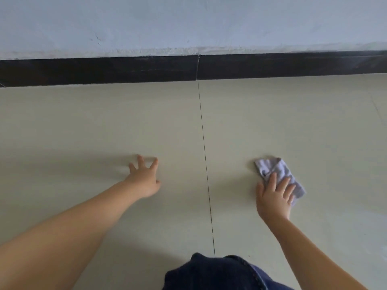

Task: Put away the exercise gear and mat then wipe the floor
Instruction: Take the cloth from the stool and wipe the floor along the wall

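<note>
A small folded pale grey cloth (pixel 278 173) lies flat on the beige tiled floor (pixel 272 122) at the right. My right hand (pixel 274 198) presses down on the cloth's near part with straight, spread fingers. Left of the tile joint, my left hand (pixel 145 177) rests on the bare floor with its fingers spread, propped on the fingertips. No exercise gear or mat is in view.
A dark skirting board (pixel 104 70) runs along the foot of a pale blue wall (pixel 188 21) ahead. A thin tile joint (pixel 206 164) runs from the wall toward me. My knee in dark denim (pixel 215 273) is at the bottom centre.
</note>
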Available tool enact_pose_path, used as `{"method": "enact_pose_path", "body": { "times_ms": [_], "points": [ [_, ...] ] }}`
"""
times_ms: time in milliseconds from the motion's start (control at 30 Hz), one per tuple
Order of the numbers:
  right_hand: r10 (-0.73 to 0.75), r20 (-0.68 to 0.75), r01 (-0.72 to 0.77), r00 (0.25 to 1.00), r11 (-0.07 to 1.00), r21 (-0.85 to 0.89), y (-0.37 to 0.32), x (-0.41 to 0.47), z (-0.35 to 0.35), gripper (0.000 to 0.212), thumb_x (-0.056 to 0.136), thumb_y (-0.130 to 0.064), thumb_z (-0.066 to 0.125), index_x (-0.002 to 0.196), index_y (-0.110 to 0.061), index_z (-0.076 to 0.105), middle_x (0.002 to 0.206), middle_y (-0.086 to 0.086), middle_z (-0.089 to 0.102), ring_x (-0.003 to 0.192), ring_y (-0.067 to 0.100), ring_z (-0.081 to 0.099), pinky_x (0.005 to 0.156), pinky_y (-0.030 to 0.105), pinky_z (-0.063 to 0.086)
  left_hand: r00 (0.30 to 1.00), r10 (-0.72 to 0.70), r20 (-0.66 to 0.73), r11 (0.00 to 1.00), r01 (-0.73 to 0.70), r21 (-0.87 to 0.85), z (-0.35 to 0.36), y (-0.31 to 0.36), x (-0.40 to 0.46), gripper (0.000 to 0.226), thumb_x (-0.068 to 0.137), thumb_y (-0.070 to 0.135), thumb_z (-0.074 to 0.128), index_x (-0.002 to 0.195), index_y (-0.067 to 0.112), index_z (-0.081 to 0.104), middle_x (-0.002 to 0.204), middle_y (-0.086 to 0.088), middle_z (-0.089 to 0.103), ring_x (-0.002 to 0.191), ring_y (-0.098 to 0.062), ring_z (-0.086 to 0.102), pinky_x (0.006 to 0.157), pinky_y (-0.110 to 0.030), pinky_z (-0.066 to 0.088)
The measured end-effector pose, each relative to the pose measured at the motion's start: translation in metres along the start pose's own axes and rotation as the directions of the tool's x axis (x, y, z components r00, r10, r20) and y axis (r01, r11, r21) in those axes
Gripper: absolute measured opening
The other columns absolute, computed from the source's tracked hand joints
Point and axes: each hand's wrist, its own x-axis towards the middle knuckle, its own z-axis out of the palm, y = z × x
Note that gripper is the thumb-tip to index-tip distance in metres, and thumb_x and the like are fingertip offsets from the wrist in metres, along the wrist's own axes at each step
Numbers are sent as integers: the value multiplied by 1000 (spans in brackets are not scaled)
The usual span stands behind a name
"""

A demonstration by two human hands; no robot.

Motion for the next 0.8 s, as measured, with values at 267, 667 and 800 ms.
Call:
{"method": "enact_pose_path", "body": {
  "times_ms": [267, 667, 800],
  "points": [
    [-416, 1, 413, 909, 902, -130, -117, -52, 36, 65, 88, -45, 33, 140, -9, 44, 140, 40, 33, 127, 60, 32, 99, 67, 25, 998, -12, 54, 1000, 12, -4, -4, 0, 0, 74, 97, 35, 43, 151, 27, -6, 154, -20, -23, 142, -49, -5, 115, -51, 20],
    [-240, -80, 241, 967, 971, 5, -54, 100, -28, 57, 101, -35, 31, 153, -17, 15, 160, 12, 1, 147, 33, 1, 116, 53, 8, 997, 3, 83, 1000, 0, -31, 7, -2, 0, 84, 96, 27, 47, 149, 29, -19, 151, -17, -34, 140, -49, -18, 114, -51, 18],
    [247, 2, -243, 969, 952, 187, -100, 114, -46, 57, 101, -39, 27, 153, -21, 12, 160, 13, -7, 146, 34, -8, 115, 54, -1, 998, -10, 63, 1000, 12, -20, 10, -2, 1, 90, 94, 34, 51, 148, 31, -21, 151, -16, -34, 140, -48, -17, 110, -51, 27]
  ]
}}
